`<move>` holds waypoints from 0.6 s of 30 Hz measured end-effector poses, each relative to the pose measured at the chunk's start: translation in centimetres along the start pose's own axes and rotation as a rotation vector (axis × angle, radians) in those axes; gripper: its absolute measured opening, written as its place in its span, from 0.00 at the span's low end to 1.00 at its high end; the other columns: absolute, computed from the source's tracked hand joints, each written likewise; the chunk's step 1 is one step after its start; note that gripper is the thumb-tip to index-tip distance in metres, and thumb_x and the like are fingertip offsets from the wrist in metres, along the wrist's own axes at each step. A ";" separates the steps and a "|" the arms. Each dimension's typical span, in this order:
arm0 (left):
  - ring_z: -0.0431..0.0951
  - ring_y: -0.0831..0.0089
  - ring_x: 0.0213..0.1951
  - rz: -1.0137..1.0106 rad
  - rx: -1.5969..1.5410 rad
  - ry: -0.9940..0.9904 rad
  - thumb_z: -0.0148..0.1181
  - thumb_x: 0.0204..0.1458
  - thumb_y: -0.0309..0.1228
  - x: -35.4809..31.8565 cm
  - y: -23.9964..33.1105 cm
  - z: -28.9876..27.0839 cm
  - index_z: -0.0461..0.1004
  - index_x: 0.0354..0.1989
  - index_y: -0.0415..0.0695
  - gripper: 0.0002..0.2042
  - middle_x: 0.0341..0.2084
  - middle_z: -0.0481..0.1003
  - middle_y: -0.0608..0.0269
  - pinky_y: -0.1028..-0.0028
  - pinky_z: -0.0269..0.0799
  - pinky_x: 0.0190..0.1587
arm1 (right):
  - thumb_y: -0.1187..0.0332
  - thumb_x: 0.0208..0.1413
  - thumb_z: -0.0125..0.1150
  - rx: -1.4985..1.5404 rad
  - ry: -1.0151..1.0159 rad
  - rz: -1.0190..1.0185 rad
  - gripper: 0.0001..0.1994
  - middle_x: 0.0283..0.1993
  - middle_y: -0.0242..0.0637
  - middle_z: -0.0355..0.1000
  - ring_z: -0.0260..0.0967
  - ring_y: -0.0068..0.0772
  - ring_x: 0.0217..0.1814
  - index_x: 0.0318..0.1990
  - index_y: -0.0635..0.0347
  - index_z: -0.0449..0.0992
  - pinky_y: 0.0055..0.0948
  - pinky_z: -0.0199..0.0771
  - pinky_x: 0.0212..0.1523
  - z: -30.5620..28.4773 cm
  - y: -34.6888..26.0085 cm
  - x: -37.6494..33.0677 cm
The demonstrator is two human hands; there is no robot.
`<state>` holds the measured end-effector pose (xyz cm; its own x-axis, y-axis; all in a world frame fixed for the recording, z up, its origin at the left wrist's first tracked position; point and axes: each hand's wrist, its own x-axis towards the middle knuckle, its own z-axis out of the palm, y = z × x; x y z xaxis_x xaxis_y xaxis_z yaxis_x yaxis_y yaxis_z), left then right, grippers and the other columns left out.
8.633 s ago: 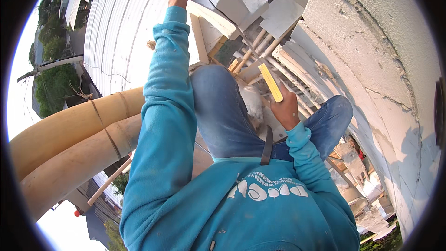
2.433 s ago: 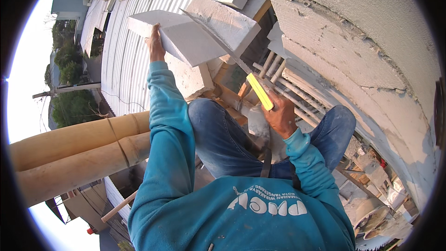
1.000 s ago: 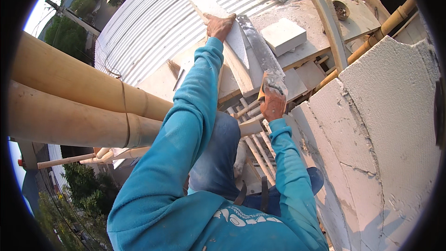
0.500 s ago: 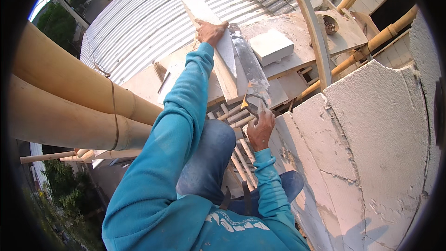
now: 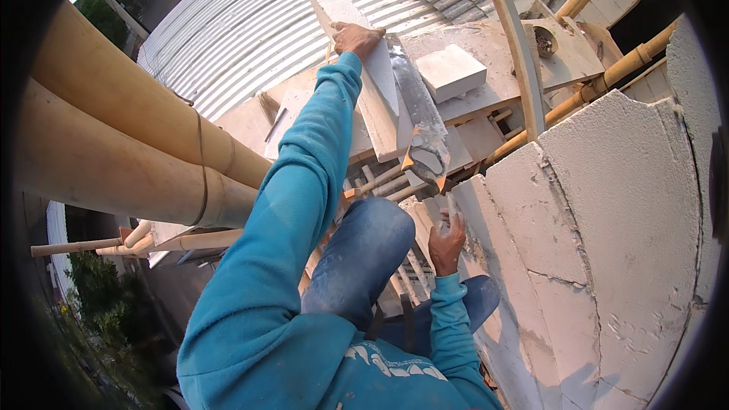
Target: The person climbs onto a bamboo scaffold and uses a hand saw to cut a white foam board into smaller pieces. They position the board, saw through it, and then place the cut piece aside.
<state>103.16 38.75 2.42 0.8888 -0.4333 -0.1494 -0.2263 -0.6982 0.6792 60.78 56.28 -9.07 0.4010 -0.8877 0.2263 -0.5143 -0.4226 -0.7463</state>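
Observation:
My left hand (image 5: 359,39) is closed over the top edge of a long, narrow white block (image 5: 377,83), which looks like lightweight concrete and stands tilted on the planks. Beside it lies a handsaw, its dusty blade (image 5: 416,91) pointing away from me and its black and orange handle (image 5: 427,161) toward me. Just below that handle, my right hand (image 5: 446,244) is apart from the saw, its fingers partly stretched out beside the block wall (image 5: 607,205). Nothing shows in it. A smaller white block (image 5: 452,72) rests to the right of the saw.
Thick bamboo poles (image 5: 137,114) rise close on my left. A curved wooden post (image 5: 516,38) stands ahead at right, near a small bowl (image 5: 544,42). Beyond the plank platform (image 5: 486,110) lies a corrugated roof (image 5: 250,30). Gaps between bamboo poles show below my knees.
My right hand has let go of the saw handle and drawn back toward me. The left hand still holds the long block, which is tilted a little differently.

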 end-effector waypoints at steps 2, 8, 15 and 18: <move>0.62 0.41 0.65 -0.028 0.005 -0.013 0.71 0.40 0.58 1.2 0.6 -0.1 0.35 0.70 0.23 0.64 0.66 0.54 0.29 0.52 0.63 0.64 | 0.81 0.49 0.51 0.012 -0.002 0.058 0.31 0.43 0.46 0.71 0.71 0.44 0.43 0.66 0.63 0.66 0.40 0.73 0.48 -1.1 0.2 -1.2; 0.65 0.41 0.62 -0.018 0.084 0.015 0.69 0.37 0.62 4.4 0.0 0.7 0.56 0.63 0.22 0.57 0.61 0.60 0.30 0.60 0.64 0.63 | 0.80 0.53 0.52 0.069 0.018 0.222 0.29 0.43 0.46 0.75 0.75 0.40 0.43 0.66 0.61 0.66 0.38 0.76 0.47 -3.0 -0.3 -3.1; 0.73 0.49 0.58 -0.045 0.024 -0.033 0.66 0.40 0.53 2.7 -1.1 -0.8 0.39 0.68 0.19 0.59 0.54 0.71 0.34 0.71 0.66 0.62 | 0.79 0.54 0.51 0.216 0.001 0.393 0.27 0.41 0.45 0.76 0.75 0.42 0.41 0.64 0.63 0.67 0.39 0.74 0.47 -4.2 -4.2 -4.6; 0.74 0.45 0.56 -0.140 -0.068 -0.029 0.70 0.38 0.51 2.3 -3.9 -3.1 0.32 0.68 0.19 0.64 0.55 0.70 0.31 0.70 0.67 0.62 | 0.77 0.55 0.50 0.165 -0.020 0.369 0.26 0.40 0.43 0.76 0.74 0.43 0.41 0.65 0.64 0.67 0.41 0.72 0.49 -6.8 -7.5 -5.0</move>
<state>107.33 42.19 1.66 0.8977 -0.3510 -0.2662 -0.0721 -0.7133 0.6972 57.52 62.64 -0.31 0.2282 -0.9697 -0.0868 -0.4984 -0.0398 -0.8660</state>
